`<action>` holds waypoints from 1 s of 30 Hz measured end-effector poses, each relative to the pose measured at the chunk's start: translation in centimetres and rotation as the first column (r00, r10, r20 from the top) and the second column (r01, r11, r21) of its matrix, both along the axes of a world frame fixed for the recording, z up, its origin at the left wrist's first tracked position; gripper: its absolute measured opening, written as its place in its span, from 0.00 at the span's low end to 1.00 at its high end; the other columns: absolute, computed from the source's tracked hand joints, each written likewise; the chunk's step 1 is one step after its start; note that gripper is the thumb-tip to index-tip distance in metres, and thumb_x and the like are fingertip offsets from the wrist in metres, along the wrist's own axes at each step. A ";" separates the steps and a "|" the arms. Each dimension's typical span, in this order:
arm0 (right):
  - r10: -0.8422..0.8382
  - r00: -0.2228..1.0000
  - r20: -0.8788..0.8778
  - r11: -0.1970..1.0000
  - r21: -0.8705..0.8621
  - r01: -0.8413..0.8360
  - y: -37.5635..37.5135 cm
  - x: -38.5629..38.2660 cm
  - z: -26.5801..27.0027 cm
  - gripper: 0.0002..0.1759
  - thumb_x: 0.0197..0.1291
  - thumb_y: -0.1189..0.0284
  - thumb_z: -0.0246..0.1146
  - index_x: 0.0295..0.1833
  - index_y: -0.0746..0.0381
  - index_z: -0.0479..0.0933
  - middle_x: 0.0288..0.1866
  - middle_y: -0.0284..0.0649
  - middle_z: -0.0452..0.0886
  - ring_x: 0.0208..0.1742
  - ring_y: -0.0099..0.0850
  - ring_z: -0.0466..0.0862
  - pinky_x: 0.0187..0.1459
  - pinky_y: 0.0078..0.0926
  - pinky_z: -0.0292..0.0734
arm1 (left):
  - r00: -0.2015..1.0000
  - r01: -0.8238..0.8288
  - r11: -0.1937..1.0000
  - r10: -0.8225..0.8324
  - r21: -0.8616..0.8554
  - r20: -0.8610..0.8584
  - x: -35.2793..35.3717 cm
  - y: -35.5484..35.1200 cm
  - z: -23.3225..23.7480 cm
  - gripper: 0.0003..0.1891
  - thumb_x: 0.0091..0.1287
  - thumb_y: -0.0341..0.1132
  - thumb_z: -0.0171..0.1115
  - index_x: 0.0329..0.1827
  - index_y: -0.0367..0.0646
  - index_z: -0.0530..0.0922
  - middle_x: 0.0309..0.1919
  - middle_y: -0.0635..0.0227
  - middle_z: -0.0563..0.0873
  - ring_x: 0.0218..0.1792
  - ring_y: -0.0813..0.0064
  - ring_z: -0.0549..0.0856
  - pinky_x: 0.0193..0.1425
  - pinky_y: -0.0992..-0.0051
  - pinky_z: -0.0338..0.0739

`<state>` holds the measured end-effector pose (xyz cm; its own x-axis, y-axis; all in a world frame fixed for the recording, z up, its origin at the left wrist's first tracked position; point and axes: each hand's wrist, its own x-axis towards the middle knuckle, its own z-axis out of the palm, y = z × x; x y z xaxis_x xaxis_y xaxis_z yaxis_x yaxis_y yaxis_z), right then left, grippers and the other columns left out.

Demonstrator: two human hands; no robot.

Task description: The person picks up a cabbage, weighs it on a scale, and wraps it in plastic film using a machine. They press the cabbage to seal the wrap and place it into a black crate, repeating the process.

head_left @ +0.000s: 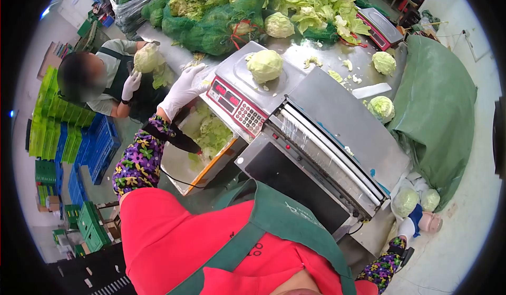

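Left hand (182, 92) reaches out, fingers spread, at the scale's (232, 72) left edge. Right hand (407, 227) hangs low, far right of the scale, grip unclear.

Red digits on scale display (227, 94) — too blurred to read, apron print (255, 250) — illegible lettering

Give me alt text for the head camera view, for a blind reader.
A white-gloved left hand reaches beside a steel digital scale bearing a pale green round cabbage. The gloved right hand hangs low by two film-wrapped cabbages.
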<state>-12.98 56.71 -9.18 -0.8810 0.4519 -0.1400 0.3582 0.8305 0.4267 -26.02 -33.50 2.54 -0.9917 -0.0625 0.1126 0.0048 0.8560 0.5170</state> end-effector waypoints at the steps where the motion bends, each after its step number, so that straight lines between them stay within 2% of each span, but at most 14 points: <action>1: 0.004 0.999 0.037 1.000 0.000 -0.004 0.1 -0.1 0.8 0.11 0.62 0.65 0.60 0.38 0.60 0.84 0.37 0.49 0.86 0.40 0.50 0.86 0.40 0.48 0.80 | 1.000 0.016 1.000 -0.016 -0.008 -0.008 -0.5 -0.3 -0.3 0.38 0.61 0.47 0.72 0.72 0.41 0.67 0.66 0.50 0.72 0.70 0.54 0.67 0.74 0.66 0.61; 6: -0.163 0.980 0.115 0.987 0.022 0.162 -1.9 1.1 4.7 0.10 0.63 0.69 0.59 0.43 0.59 0.84 0.43 0.49 0.86 0.46 0.48 0.87 0.45 0.44 0.82 | 0.999 0.040 0.998 -0.041 0.041 0.032 -2.0 0.4 -0.9 0.39 0.60 0.45 0.73 0.72 0.40 0.66 0.66 0.50 0.73 0.70 0.55 0.69 0.73 0.65 0.62; 12: -0.259 0.957 -0.130 0.963 0.046 0.267 0.3 5.3 7.8 0.12 0.66 0.67 0.54 0.44 0.60 0.82 0.42 0.51 0.86 0.44 0.52 0.86 0.43 0.50 0.80 | 0.987 0.158 0.982 -0.154 0.107 -0.045 -5.5 2.9 -0.6 0.43 0.56 0.40 0.75 0.74 0.43 0.62 0.68 0.51 0.69 0.70 0.54 0.68 0.74 0.65 0.62; 14: -0.381 0.924 -0.037 0.924 0.016 0.382 -1.8 5.8 10.8 0.14 0.66 0.66 0.54 0.50 0.60 0.80 0.47 0.56 0.84 0.49 0.51 0.85 0.46 0.48 0.80 | 0.968 0.221 0.974 -0.214 0.041 -0.134 -7.5 4.3 -1.1 0.47 0.52 0.37 0.77 0.75 0.46 0.61 0.69 0.49 0.67 0.70 0.50 0.67 0.73 0.64 0.65; 16: -0.243 0.832 -0.498 0.964 -0.220 0.149 1.8 8.4 9.6 0.17 0.68 0.67 0.52 0.56 0.62 0.78 0.52 0.54 0.83 0.54 0.42 0.84 0.51 0.39 0.78 | 0.964 0.217 0.975 -0.209 0.035 -0.167 -9.4 6.4 -1.3 0.49 0.49 0.38 0.79 0.75 0.46 0.61 0.67 0.48 0.68 0.70 0.47 0.67 0.73 0.63 0.66; 17: -0.252 0.824 -0.507 0.963 -0.216 0.161 1.1 8.6 10.2 0.17 0.68 0.67 0.52 0.56 0.62 0.78 0.52 0.54 0.83 0.54 0.42 0.84 0.51 0.39 0.78 | 0.954 0.233 0.973 -0.229 -0.002 -0.195 -10.4 7.6 -1.4 0.52 0.46 0.39 0.81 0.75 0.46 0.60 0.68 0.46 0.66 0.70 0.45 0.66 0.73 0.62 0.65; 18: -0.395 0.718 -0.573 0.826 -0.564 0.004 0.4 8.7 10.8 0.17 0.70 0.68 0.51 0.57 0.64 0.76 0.51 0.50 0.81 0.53 0.37 0.82 0.53 0.34 0.76 | 0.954 0.242 0.970 -0.242 -0.020 -0.175 -11.0 8.6 -1.3 0.53 0.45 0.39 0.81 0.76 0.48 0.59 0.70 0.45 0.64 0.72 0.45 0.64 0.73 0.63 0.65; 19: -0.552 0.615 -0.563 0.573 -0.792 -0.211 -1.3 8.7 11.8 0.17 0.71 0.69 0.50 0.57 0.67 0.74 0.51 0.47 0.80 0.52 0.32 0.81 0.55 0.29 0.74 | 0.958 0.247 0.969 -0.248 -0.030 -0.144 -11.6 9.9 -1.0 0.54 0.44 0.41 0.82 0.76 0.49 0.59 0.71 0.45 0.63 0.72 0.46 0.64 0.73 0.63 0.66; 21: -0.590 0.557 -0.584 0.559 -0.793 -0.240 -7.4 8.0 14.2 0.16 0.72 0.68 0.50 0.56 0.67 0.75 0.49 0.42 0.79 0.49 0.29 0.79 0.53 0.27 0.74 | 0.977 0.200 0.977 -0.204 -0.071 -0.054 -13.3 11.5 -2.2 0.56 0.41 0.46 0.83 0.76 0.50 0.60 0.72 0.47 0.63 0.72 0.49 0.64 0.69 0.62 0.69; 23: -0.627 0.495 -0.602 0.549 -0.792 -0.268 -11.6 7.5 15.8 0.16 0.74 0.67 0.50 0.55 0.67 0.75 0.47 0.38 0.78 0.46 0.27 0.78 0.52 0.25 0.73 | 0.964 0.205 0.968 -0.226 -0.145 -0.143 -14.3 12.2 -4.1 0.54 0.40 0.47 0.81 0.75 0.53 0.62 0.66 0.48 0.70 0.66 0.51 0.73 0.64 0.60 0.73; 26: -0.566 0.573 -0.593 0.571 -0.783 -0.246 -15.9 7.9 17.2 0.16 0.75 0.66 0.50 0.55 0.66 0.75 0.44 0.37 0.79 0.44 0.26 0.78 0.48 0.25 0.74 | 0.933 0.246 0.966 -0.257 -0.074 -0.252 -15.6 11.9 -5.9 0.49 0.41 0.46 0.80 0.71 0.49 0.67 0.60 0.48 0.76 0.56 0.52 0.81 0.61 0.62 0.76; 28: -0.652 0.544 -0.528 0.498 -0.839 -0.219 -19.0 8.0 17.9 0.16 0.75 0.65 0.51 0.53 0.66 0.76 0.42 0.35 0.78 0.42 0.23 0.77 0.45 0.23 0.73 | 0.951 0.235 0.959 -0.193 0.158 -0.243 -17.6 10.0 -8.5 0.44 0.47 0.48 0.79 0.70 0.49 0.69 0.60 0.53 0.78 0.55 0.57 0.83 0.59 0.66 0.79; 29: -0.664 0.529 -0.529 0.502 -0.839 -0.209 -19.3 8.4 17.5 0.16 0.75 0.65 0.51 0.53 0.66 0.76 0.42 0.35 0.78 0.42 0.23 0.77 0.45 0.23 0.73 | 0.981 0.183 0.778 -0.187 0.601 -0.056 -19.2 8.8 -9.7 0.40 0.53 0.44 0.77 0.69 0.44 0.68 0.59 0.56 0.79 0.56 0.63 0.82 0.59 0.68 0.79; 30: -0.744 0.468 -0.477 0.399 -0.879 -0.261 -19.7 8.6 16.8 0.15 0.75 0.66 0.51 0.52 0.66 0.76 0.41 0.34 0.78 0.41 0.22 0.76 0.44 0.22 0.73 | 0.956 0.002 0.446 -0.262 0.895 0.128 -20.7 8.3 -10.4 0.37 0.58 0.41 0.75 0.69 0.40 0.68 0.58 0.58 0.79 0.57 0.68 0.81 0.59 0.70 0.79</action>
